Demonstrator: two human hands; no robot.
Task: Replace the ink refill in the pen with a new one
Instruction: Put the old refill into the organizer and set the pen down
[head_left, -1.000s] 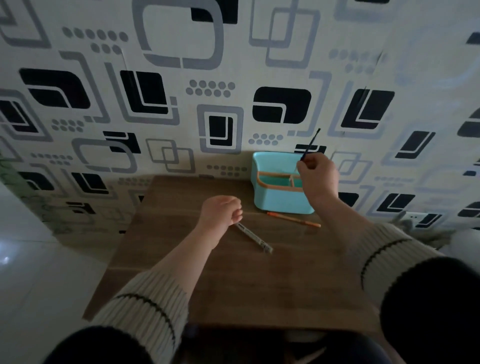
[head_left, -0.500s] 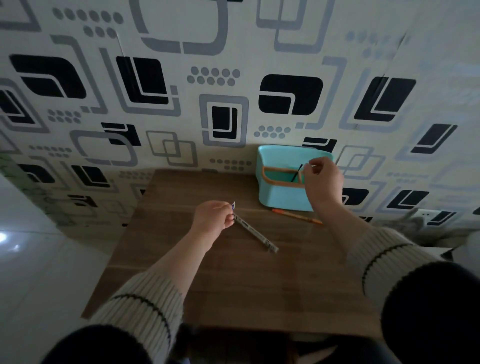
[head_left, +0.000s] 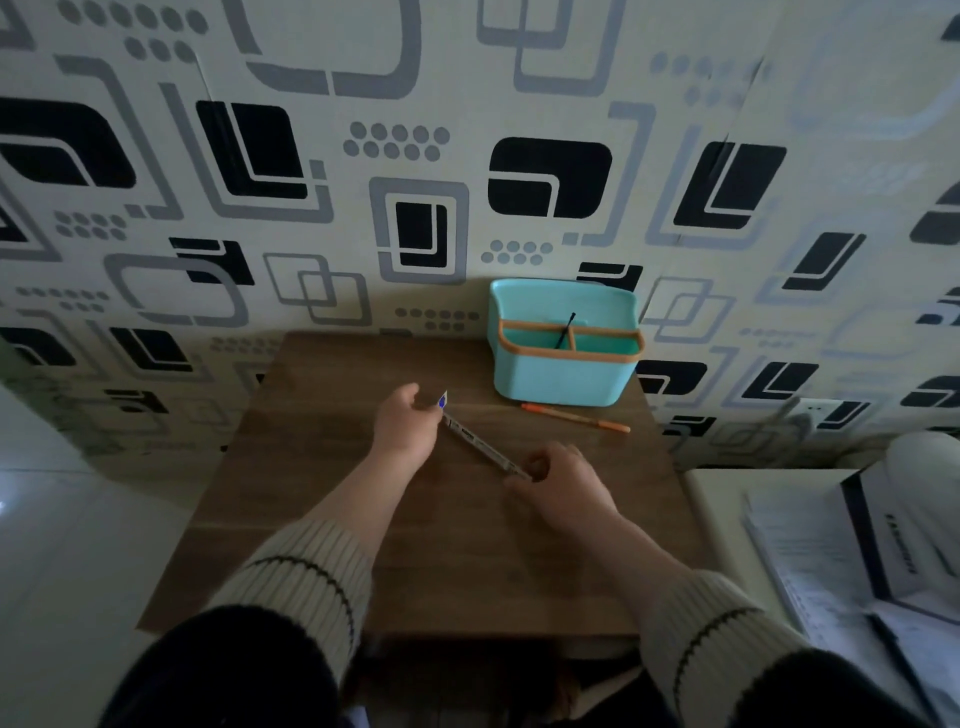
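A slim clear pen (head_left: 480, 444) lies slanted across the middle of the wooden table (head_left: 322, 530). My left hand (head_left: 405, 428) pinches its far end, where a small blue-and-white tab (head_left: 442, 400) sticks up. My right hand (head_left: 558, 486) pinches the pen's near end with thumb and forefinger. A thin black refill (head_left: 565, 330) stands tilted in the turquoise organizer box (head_left: 563, 376) at the back of the table. An orange pen (head_left: 574, 417) lies on the table in front of that box.
The table stands against a patterned wall. To the right is a lower pale surface with papers and a dark-edged box (head_left: 883, 551). Pale floor lies to the left of the table.
My right hand let go of the black refill in the box, came down and took the near end of the pen. My left hand keeps holding the far end.
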